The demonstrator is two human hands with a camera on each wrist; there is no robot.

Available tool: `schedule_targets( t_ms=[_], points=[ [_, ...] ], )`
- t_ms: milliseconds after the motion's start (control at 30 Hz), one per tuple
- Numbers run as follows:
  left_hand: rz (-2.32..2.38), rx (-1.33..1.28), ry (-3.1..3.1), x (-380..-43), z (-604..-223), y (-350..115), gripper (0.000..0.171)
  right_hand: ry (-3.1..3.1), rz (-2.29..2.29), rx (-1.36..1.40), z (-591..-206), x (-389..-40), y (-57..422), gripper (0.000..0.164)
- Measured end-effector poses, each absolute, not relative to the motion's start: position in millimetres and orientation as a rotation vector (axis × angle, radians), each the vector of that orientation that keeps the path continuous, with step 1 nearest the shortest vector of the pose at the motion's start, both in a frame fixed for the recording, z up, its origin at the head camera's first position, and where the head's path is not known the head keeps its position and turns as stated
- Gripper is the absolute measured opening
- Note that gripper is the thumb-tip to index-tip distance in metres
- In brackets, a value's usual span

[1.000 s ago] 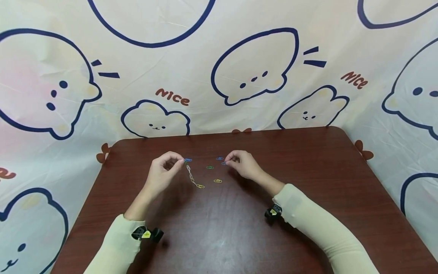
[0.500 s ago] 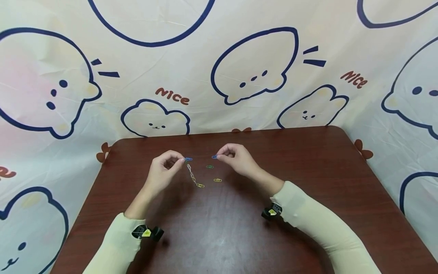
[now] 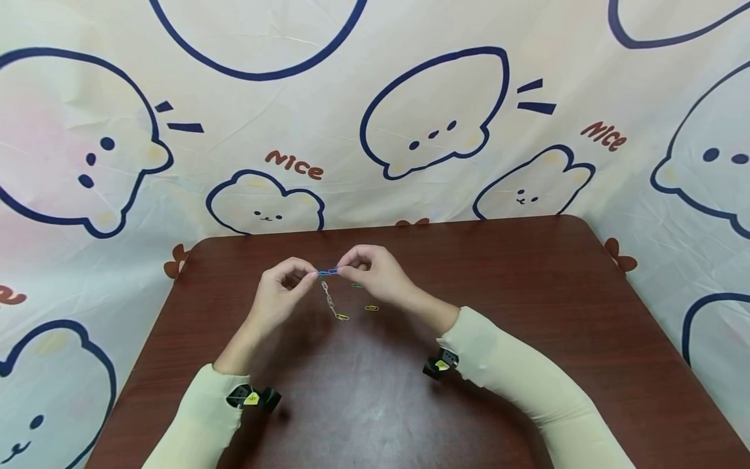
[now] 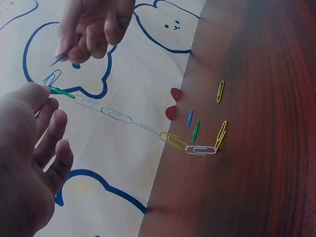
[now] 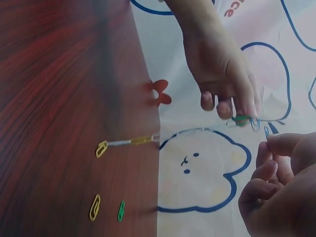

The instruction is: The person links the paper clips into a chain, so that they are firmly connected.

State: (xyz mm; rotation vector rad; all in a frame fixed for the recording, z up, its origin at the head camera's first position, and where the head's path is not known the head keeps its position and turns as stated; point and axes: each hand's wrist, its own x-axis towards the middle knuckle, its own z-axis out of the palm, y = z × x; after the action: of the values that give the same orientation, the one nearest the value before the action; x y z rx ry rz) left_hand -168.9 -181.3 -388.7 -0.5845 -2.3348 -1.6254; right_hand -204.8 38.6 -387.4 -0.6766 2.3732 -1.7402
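Note:
My left hand [image 3: 280, 290] pinches the blue paper clip [image 4: 52, 77] at the upper end of a paper clip chain. From there hang a green clip [image 4: 62, 92], several white clips [image 4: 116, 114] and a yellow clip [image 4: 173, 140]. A yellow clip [image 4: 221, 136] forms the low end, at the tabletop. Between thumb and fingertips, my right hand [image 3: 377, 277] holds a second blue paper clip [image 5: 266, 132]. Both blue clips overlap in the head view, but the wrist views show a small gap between them.
Loose on the brown table [image 3: 375, 391] lie a yellow clip [image 3: 372, 308], a green clip [image 4: 196, 132] and a blue clip [image 4: 190, 118]. My right hand partly covers the green one in the head view. A cartoon-printed cloth [image 3: 410, 195] stands behind the table's far edge.
The right hand has moved left with its blue paper clip, up to the clip in my left hand. The left hand and the chain have stayed nearly still.

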Motion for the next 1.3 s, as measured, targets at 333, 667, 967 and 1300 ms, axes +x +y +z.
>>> schedule_targets(
  t_ms=[333, 667, 967, 1300],
  points=[
    [-1.644, -0.598, -2.312, -168.7, -388.7, -181.7, 0.004, 2.386, -1.779, -0.661, -386.2, -202.6, 20.3, 0.005],
    [-1.585, -0.613, -2.314, -166.0, -384.1, -179.9, 0.005, 2.396, -1.750, -0.604, -384.6, -202.1, 21.8, 0.006],
    [-1.595, -0.617, -2.304, -167.5, -386.6, -179.8, 0.005, 2.385, -1.704, -0.595, -383.8, -201.4, 26.7, 0.007],
    [-1.608, -0.575, -2.326, -165.8, -388.5, -182.0, 0.006, 2.430, -1.631, -0.588, -387.6, -203.1, 30.9, 0.008]
  ],
)
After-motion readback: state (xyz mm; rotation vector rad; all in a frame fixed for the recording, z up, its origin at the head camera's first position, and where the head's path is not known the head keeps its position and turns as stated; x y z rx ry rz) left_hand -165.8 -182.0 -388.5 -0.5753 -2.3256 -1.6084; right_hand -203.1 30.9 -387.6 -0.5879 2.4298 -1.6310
